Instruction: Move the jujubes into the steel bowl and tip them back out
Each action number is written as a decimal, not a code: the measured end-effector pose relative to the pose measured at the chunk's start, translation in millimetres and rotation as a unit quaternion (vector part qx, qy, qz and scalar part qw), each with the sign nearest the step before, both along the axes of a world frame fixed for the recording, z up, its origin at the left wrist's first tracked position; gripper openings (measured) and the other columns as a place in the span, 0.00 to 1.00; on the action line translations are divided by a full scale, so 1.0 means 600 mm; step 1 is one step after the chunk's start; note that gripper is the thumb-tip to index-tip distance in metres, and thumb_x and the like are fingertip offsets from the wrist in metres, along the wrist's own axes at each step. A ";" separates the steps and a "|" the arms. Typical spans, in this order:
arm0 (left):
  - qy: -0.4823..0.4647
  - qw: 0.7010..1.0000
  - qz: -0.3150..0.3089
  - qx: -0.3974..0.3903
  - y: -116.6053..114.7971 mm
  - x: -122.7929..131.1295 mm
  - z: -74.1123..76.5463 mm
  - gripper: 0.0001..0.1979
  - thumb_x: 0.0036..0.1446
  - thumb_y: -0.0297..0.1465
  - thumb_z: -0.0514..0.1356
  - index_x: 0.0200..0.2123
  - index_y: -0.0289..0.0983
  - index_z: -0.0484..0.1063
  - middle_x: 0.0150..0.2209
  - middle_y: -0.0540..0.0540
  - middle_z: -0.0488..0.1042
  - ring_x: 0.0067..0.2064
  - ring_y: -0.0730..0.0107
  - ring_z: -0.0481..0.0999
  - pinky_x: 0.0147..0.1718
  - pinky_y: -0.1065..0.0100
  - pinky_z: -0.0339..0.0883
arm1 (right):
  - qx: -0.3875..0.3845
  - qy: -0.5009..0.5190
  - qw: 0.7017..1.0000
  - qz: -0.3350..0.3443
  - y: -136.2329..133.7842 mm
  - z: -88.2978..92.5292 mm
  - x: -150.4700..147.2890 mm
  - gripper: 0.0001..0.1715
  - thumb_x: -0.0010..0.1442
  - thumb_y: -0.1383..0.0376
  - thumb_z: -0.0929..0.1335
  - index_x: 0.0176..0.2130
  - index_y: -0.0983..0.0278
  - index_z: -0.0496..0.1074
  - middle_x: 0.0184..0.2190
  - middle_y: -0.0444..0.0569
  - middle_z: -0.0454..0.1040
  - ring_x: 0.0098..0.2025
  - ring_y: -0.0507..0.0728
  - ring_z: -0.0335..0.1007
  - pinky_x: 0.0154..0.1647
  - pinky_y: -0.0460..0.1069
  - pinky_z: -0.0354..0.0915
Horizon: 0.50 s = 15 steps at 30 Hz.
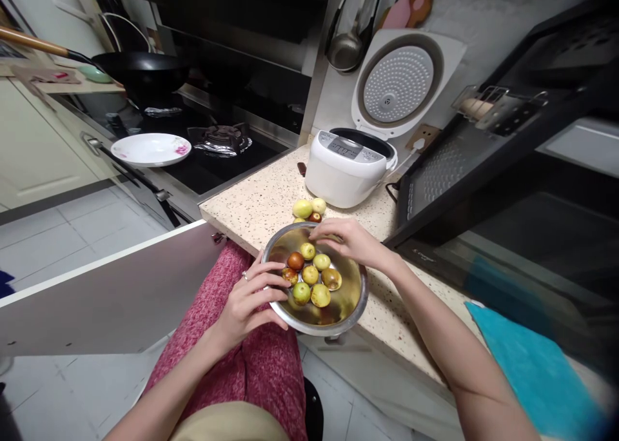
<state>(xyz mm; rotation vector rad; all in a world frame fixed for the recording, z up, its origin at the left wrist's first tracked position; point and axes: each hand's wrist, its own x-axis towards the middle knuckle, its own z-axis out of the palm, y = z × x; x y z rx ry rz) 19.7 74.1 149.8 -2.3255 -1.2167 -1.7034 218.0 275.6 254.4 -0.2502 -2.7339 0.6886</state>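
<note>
A shiny metal bowl (pixel 349 307) sits partly over the near edge of the speckled counter (pixel 261 202). It contains several small green, yellow and brown fruits (pixel 310 274). My left hand (pixel 251 296) grips the bowl's near-left rim, fingers curled around it. My right hand (pixel 348 240) reaches over the bowl's far rim, fingers bent together over a fruit; whether it holds one is hard to see. Three more fruits (pixel 309 209) lie on the counter just behind the bowl.
An open white rice cooker (pixel 348 167) stands behind the fruits. A black appliance with an open door (pixel 483 170) fills the right. A teal cloth (pixel 527 363) lies near right. A gas stove (pixel 220 141), white plate (pixel 151 149) and black wok (pixel 140 70) lie left. An open cabinet door (pixel 111 286) projects below the counter.
</note>
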 end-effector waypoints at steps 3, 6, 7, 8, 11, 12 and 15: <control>0.005 1.000 0.005 0.003 0.000 0.000 0.001 0.17 0.64 0.46 0.64 0.41 0.37 0.78 0.42 0.41 0.83 0.57 0.54 0.79 0.54 0.53 0.75 | 0.015 0.053 0.997 -0.061 0.012 0.005 0.007 0.11 0.71 0.67 0.66 0.46 0.62 0.80 0.44 0.52 0.82 0.45 0.60 0.78 0.50 0.55 0.72; 0.012 1.000 0.009 0.005 0.000 0.001 0.003 0.17 0.64 0.46 0.63 0.42 0.37 0.78 0.42 0.42 0.83 0.57 0.54 0.79 0.53 0.54 0.75 | 0.044 0.064 0.991 -0.112 0.030 -0.003 0.014 0.13 0.71 0.68 0.65 0.49 0.62 0.79 0.45 0.53 0.81 0.45 0.61 0.77 0.49 0.55 0.71; 0.014 1.000 0.010 0.005 0.000 0.001 0.004 0.17 0.64 0.45 0.63 0.41 0.36 0.78 0.42 0.42 0.83 0.57 0.54 0.78 0.53 0.54 0.75 | 0.057 0.055 0.989 -0.123 0.037 -0.009 0.016 0.15 0.70 0.69 0.65 0.50 0.62 0.78 0.45 0.54 0.80 0.46 0.62 0.77 0.50 0.56 0.71; 0.016 1.000 0.011 0.006 -0.001 0.001 0.005 0.17 0.64 0.45 0.63 0.41 0.36 0.78 0.41 0.42 0.83 0.57 0.54 0.78 0.53 0.54 0.75 | 0.068 0.040 0.988 -0.132 0.043 -0.014 0.018 0.16 0.70 0.70 0.64 0.52 0.62 0.78 0.47 0.55 0.79 0.47 0.62 0.76 0.51 0.57 0.70; 0.015 1.000 0.016 0.005 -0.002 0.002 0.007 0.17 0.64 0.45 0.64 0.39 0.36 0.77 0.41 0.42 0.83 0.56 0.55 0.79 0.54 0.55 0.75 | 0.079 -0.023 0.987 -0.140 0.062 -0.032 0.025 0.20 0.70 0.70 0.63 0.58 0.61 0.75 0.50 0.56 0.76 0.48 0.63 0.74 0.52 0.59 0.70; 0.013 1.000 0.016 0.003 -0.003 0.002 0.007 0.17 0.64 0.45 0.64 0.39 0.36 0.77 0.41 0.42 0.83 0.56 0.55 0.79 0.54 0.55 0.75 | 0.076 -0.039 0.987 -0.140 0.067 -0.037 0.027 0.21 0.71 0.70 0.63 0.59 0.60 0.74 0.50 0.56 0.76 0.47 0.63 0.74 0.52 0.59 0.70; 0.005 1.000 0.016 -0.008 -0.004 -0.001 0.008 0.16 0.64 0.45 0.63 0.39 0.36 0.76 0.41 0.42 0.83 0.56 0.55 0.79 0.55 0.54 0.75 | 0.064 -0.064 0.986 -0.139 0.076 -0.053 0.030 0.25 0.72 0.67 0.62 0.65 0.57 0.69 0.51 0.56 0.74 0.48 0.62 0.73 0.52 0.58 0.70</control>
